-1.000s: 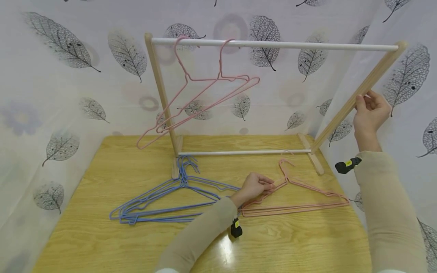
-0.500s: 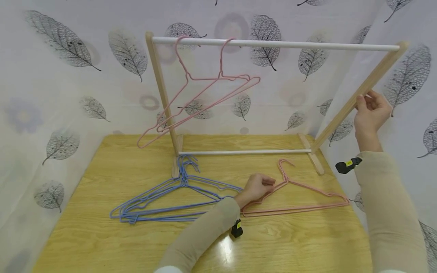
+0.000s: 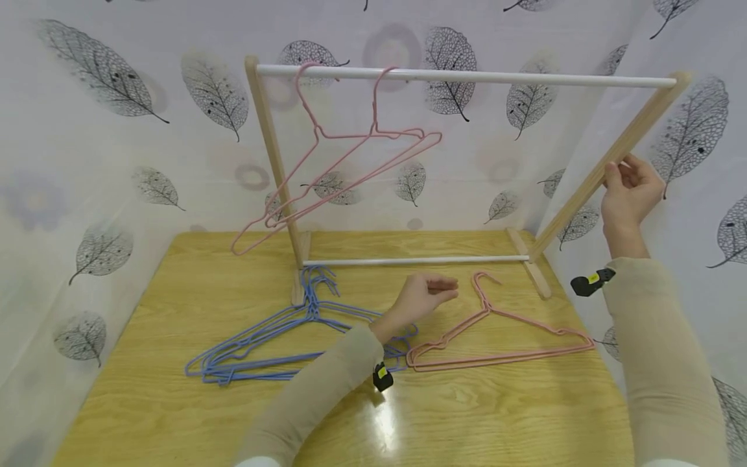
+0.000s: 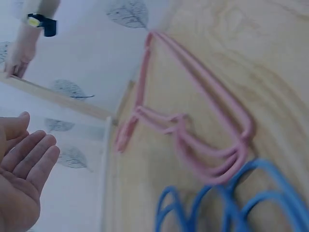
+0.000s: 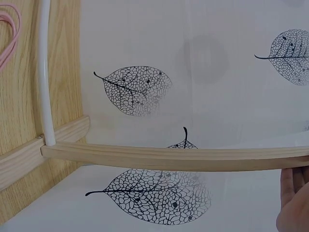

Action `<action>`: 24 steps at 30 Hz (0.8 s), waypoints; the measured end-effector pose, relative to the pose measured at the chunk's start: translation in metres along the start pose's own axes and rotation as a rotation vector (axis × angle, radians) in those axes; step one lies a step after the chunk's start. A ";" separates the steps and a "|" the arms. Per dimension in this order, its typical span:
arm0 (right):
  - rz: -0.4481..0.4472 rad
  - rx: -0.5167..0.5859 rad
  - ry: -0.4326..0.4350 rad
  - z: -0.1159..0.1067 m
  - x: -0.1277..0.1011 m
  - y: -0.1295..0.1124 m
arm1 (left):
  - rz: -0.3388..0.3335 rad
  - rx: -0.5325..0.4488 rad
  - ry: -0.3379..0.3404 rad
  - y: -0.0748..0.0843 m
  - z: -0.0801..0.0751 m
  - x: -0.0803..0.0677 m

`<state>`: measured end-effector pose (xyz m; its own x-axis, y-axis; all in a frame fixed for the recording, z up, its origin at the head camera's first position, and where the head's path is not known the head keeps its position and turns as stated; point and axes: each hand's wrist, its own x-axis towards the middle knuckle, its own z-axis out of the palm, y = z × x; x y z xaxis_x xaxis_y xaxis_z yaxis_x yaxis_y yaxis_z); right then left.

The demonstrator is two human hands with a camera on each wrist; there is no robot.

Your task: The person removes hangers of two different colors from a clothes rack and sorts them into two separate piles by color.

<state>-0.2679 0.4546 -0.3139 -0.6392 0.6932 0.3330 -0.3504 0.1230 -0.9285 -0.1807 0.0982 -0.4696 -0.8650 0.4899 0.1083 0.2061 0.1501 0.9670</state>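
Observation:
My left hand [image 3: 417, 299] is in the air over the table, between the blue hangers [image 3: 312, 314] and the pink hangers [image 3: 496, 305]. Its fingers are nearly straight and hold nothing; the left wrist view shows the bare palm and fingers [image 4: 36, 159]. The pink hangers lie stacked flat on the right, apart from this hand. With thumb and fingers, my right hand [image 3: 632, 194] grips the right wooden post [image 3: 609, 159] of a garment rack. In the right wrist view only part of that hand [image 5: 294, 198] shows, against the post.
Two pink hangers [image 3: 344, 155] hang on the left part of the rack's white top rail [image 3: 496, 76]. A lower white rail [image 3: 420, 261] joins the feet close to the wooden table [image 3: 467, 415]. Leaf-patterned curtain [image 3: 140, 259] surrounds the table's back and sides.
My left hand has let go of the pink hangers and moved up and left, away from them. The upper pink hanger's hook has come down onto the other. The right hand keeps its hold.

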 end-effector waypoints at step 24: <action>-0.007 -0.014 -0.014 -0.002 0.001 -0.001 | 0.397 0.155 0.320 0.122 -0.159 -0.021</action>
<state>-0.2667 0.4564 -0.3133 -0.6466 0.6819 0.3418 -0.3451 0.1382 -0.9284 -0.2099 -0.0300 -0.3168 -0.7979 0.2523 0.5474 0.5902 0.1432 0.7944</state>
